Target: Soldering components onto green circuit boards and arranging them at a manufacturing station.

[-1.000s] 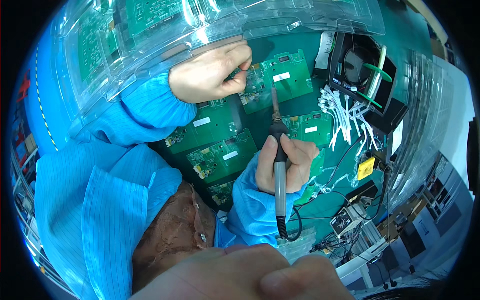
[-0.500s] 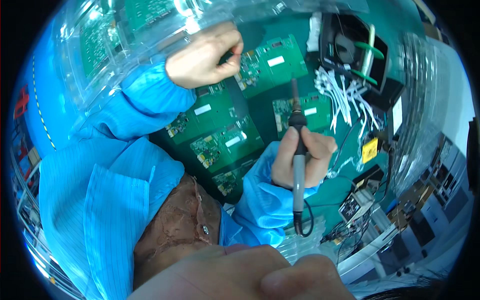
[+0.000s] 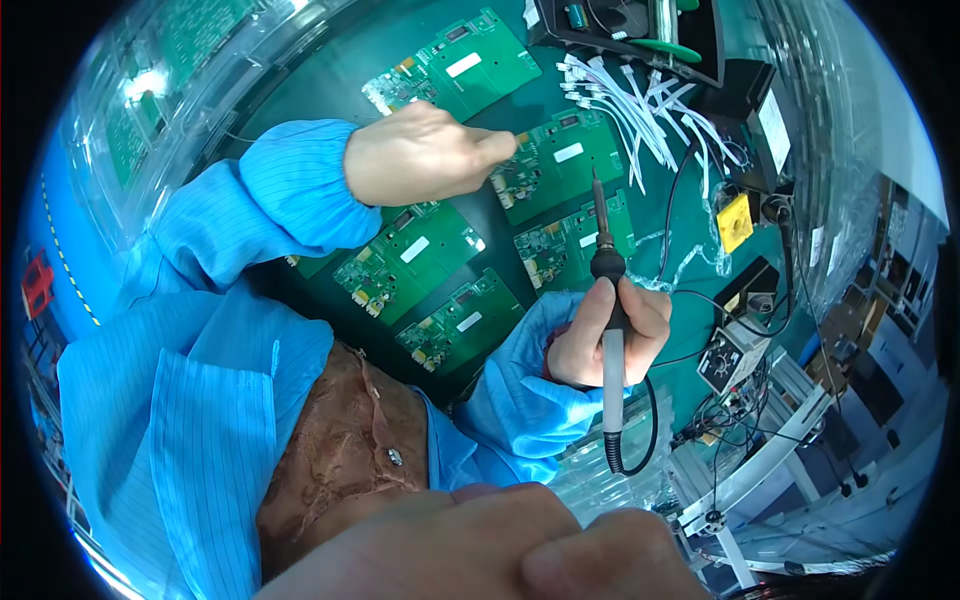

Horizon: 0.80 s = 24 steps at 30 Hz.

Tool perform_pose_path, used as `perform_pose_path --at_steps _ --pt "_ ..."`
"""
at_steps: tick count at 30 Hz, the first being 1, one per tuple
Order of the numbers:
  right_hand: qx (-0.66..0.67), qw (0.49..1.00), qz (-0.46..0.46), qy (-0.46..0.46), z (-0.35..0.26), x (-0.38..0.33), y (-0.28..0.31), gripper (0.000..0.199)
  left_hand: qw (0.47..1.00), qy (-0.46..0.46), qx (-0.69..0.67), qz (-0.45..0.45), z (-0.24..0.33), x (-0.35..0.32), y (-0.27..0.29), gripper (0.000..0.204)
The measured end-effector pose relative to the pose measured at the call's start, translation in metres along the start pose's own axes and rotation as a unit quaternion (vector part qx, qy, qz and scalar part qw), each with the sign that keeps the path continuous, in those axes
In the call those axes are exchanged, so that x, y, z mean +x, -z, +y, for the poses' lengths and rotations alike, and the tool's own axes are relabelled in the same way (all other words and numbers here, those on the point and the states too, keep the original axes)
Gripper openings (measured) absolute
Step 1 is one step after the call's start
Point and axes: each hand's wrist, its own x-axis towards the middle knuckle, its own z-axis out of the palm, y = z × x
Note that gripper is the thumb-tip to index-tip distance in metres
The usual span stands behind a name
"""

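My right hand (image 3: 610, 335) grips a soldering iron (image 3: 613, 375) with a grey handle and black collar. Its tip points away from me, over the right part of a green circuit board (image 3: 560, 175). At that board's left end, among the small parts, is my left hand (image 3: 430, 160), with fingers closed and thumb and forefinger together. Whatever they pinch is too small to make out. A similar board (image 3: 500, 70) lies beyond, partly covered by my left hand. Another board (image 3: 600, 222) lies under the iron's shaft. Nearer my body are more boards (image 3: 440, 250).
White cables (image 3: 640, 115) lie in a bundle at the right, below a black holder with a green-flanged spool (image 3: 665, 48). A yellow square (image 3: 734, 222) and a grey control box (image 3: 728, 360) with cords stand further right. Clear plastic trays (image 3: 190, 110) holding boards are at left.
The view has shifted, so the bench appears higher and further left. My left hand has gone from the far board to the one nearer me, and the iron has come nearer too.
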Motion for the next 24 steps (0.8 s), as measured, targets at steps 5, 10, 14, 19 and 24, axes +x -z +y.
perform_pose_path --at_steps 5,10,14,19,24 --pt "0.024 0.999 -0.021 -0.027 0.009 -0.004 -0.012 0.022 1.0 0.007 0.013 0.017 0.004 -0.002 0.007 0.017" --pt "0.001 0.997 -0.08 0.002 0.007 -0.006 -0.025 0.021 0.995 0.039 -0.037 0.08 0.001 0.003 0.0 0.016" --pt "-0.022 0.995 -0.094 -0.001 0.011 -0.009 -0.028 0.021 0.994 0.034 -0.028 0.095 -0.001 0.006 -0.006 0.015" --pt "-0.005 0.995 -0.095 0.009 0.011 -0.01 -0.032 0.022 0.995 0.031 -0.028 0.094 0.0 0.004 -0.008 0.015" --pt "-0.003 0.991 -0.129 0.04 0.011 -0.012 -0.031 0.029 0.996 0.034 -0.033 0.076 -0.002 0.002 -0.008 0.014"
